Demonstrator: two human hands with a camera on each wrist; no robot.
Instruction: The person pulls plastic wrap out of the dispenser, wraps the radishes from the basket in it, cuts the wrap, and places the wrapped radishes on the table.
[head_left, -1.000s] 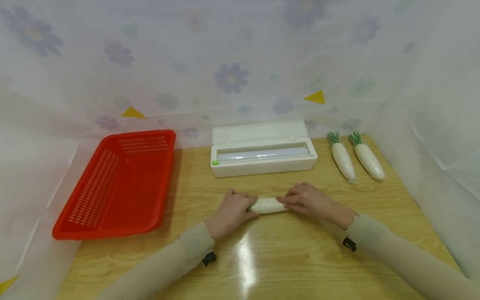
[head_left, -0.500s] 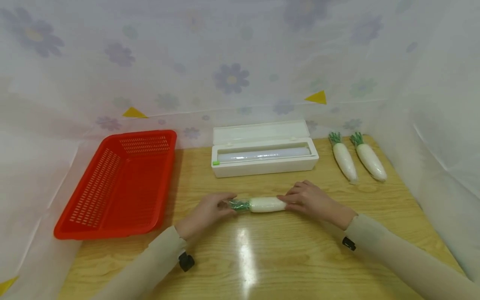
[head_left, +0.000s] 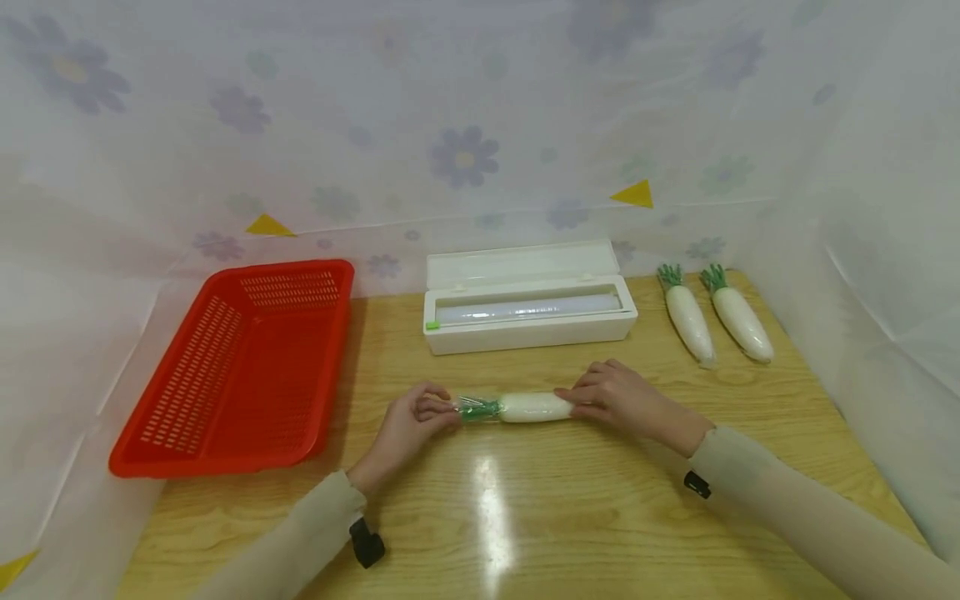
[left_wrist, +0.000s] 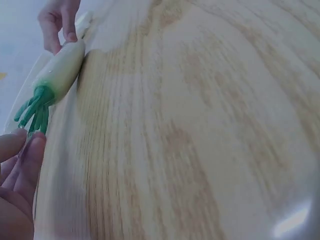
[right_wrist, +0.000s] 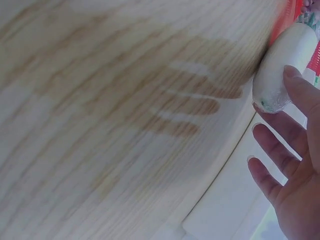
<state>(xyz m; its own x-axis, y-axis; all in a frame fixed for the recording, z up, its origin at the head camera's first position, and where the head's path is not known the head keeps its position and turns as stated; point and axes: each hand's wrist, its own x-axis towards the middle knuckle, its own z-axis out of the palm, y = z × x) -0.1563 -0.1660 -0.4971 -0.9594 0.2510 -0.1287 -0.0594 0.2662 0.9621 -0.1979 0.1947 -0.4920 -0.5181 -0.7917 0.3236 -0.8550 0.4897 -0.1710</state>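
A white radish [head_left: 534,407] with green leaves lies crosswise on the table, in clear plastic film. My left hand [head_left: 408,427] pinches the film at the leaf tips between thumb and fingers; in the left wrist view its fingertips [left_wrist: 31,141] sit right at the leaf ends. At the rounded end, my right hand [head_left: 626,406] grips the radish, thumb on top and index finger against its end, as the right wrist view shows. The other fingers of that hand spread away from it. Film is bunched over this end of the radish [right_wrist: 285,65].
Behind the hands stands a white cling film box [head_left: 528,335], lid raised, with a film roll [head_left: 525,309] inside. To the left is a red plastic basket [head_left: 322,400]. Two more radishes, one [head_left: 690,323] beside the other [head_left: 741,323], lie at the back right.
My left hand has slid left from the radish's body, past the leaves, to their tips, uncovering the green leaves. My right hand has stayed at the other end.
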